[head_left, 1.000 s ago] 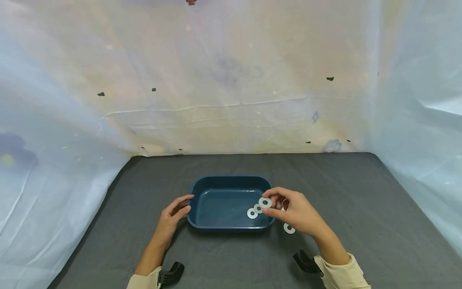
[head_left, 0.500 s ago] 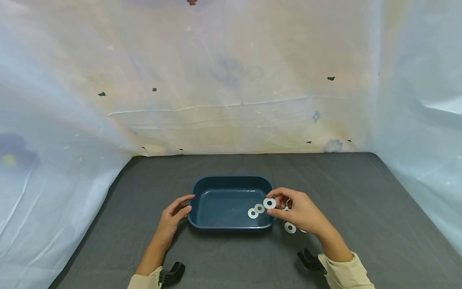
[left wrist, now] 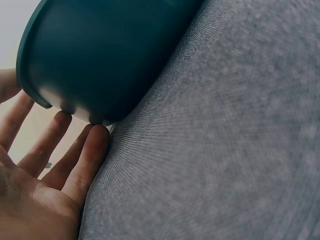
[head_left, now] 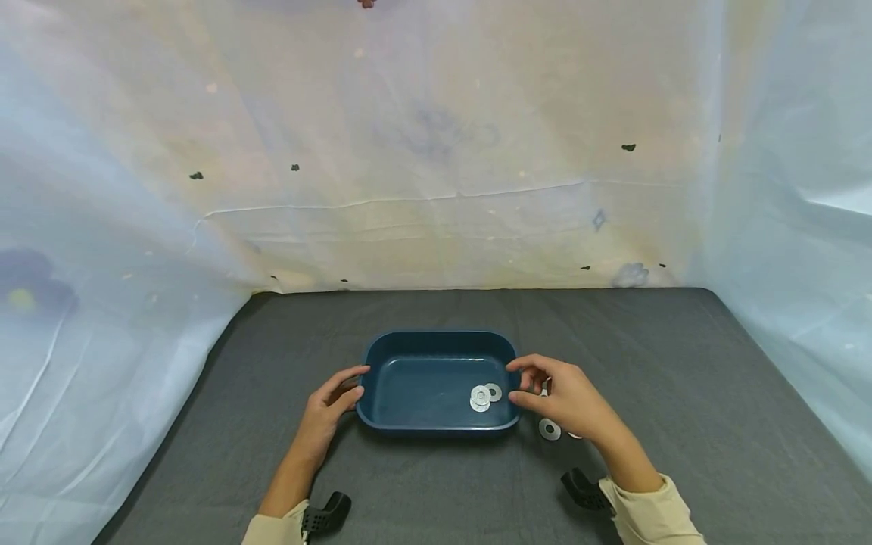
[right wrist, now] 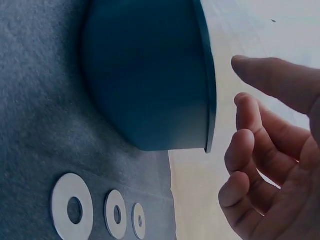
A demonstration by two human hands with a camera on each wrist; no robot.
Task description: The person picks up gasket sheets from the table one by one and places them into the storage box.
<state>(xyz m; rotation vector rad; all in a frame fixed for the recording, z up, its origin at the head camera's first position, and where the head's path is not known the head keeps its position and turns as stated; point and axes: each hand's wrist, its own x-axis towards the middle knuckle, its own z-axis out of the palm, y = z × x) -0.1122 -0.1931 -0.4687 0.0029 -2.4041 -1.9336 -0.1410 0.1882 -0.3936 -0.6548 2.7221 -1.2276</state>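
My right grip (head_left: 553,393) is loose and holds nothing, fingers half curled just beside the right rim of the dark blue rectangular plastic tray (head_left: 436,338). Flat silver metal washers (head_left: 485,394) lie inside the tray near that wall. My left grip (head_left: 327,409) rests relaxed against the tray's left wall. More silver washers (right wrist: 73,211) lie on the grey cloth tabletop (head_left: 681,393) beside my right hand.
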